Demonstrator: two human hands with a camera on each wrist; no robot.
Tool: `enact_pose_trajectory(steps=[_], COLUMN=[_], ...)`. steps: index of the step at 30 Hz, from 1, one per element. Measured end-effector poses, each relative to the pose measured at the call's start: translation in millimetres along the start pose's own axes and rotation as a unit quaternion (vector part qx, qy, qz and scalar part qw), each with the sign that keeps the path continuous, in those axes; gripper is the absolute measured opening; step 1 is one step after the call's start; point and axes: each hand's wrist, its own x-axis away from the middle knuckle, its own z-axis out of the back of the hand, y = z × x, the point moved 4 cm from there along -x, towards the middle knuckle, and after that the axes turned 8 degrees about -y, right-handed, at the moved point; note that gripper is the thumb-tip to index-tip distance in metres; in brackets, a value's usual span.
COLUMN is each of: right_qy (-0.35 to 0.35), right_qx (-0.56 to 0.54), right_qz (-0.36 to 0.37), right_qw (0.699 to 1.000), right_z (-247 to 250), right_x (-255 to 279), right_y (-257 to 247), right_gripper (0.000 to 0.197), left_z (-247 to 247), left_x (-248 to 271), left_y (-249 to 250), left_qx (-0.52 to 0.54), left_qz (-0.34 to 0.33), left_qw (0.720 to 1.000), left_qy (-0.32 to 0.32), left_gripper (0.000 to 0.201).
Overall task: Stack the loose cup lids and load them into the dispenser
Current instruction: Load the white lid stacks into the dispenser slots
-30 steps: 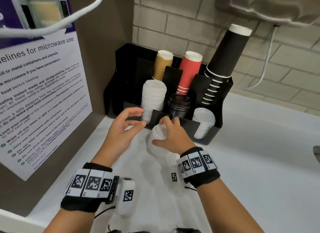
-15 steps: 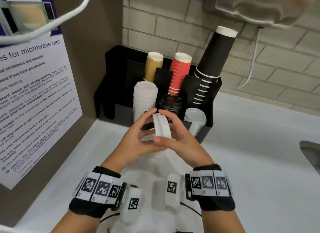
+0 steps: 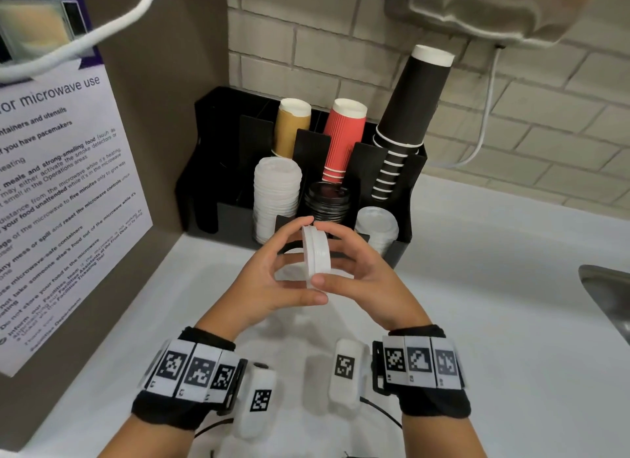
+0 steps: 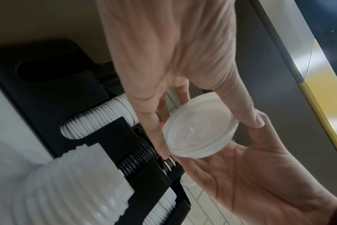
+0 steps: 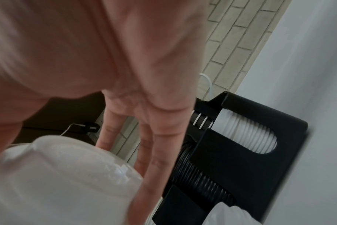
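Small stack of translucent white round plastic cup lids (image 3: pixel 316 255) held on edge above the white bench (image 3: pixel 494 321), just before the black compartmented dispenser (image 3: pixel 405 185). Left hand (image 3: pixel 269 280) and right hand (image 3: pixel 361 273) fingers curled, pinching rims. Best squeezed flush, then turned flat before loading.

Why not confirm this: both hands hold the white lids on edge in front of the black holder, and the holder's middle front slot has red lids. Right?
Not quite. The middle front slot of the holder has black lids, as the head view shows. Both the left hand and right hand hold the white lids on edge.
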Motion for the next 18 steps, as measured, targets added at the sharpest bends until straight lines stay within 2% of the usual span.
enact_pose_trajectory(steps=[9,14,16,18], right_qy=[0.009,0.013,0.047,0.139], right_qx=[0.012,0.040,0.045,0.082], right_qz=[0.025,0.039,0.047,0.050], right_qw=[1.000,0.998,0.997,0.986], right_z=[-3,-1,16,51], right_x=[0,-6,-13,-22], right_y=[-3,-9,-15,-19], right_gripper=[0.061,0.060,0.061,0.060], left_z=[-2,-3,2,11], left_x=[3,3,4,7], left_y=[2,3,5,7], left_qx=[-0.012,-0.006,-0.010,-0.022], left_qz=[0.007,0.004,0.004,-0.001], left_qw=[1.000,1.000,0.999,0.997], left_qy=[0.001,0.006,0.031,0.068], left_gripper=[0.099,0.106,0.103,0.094])
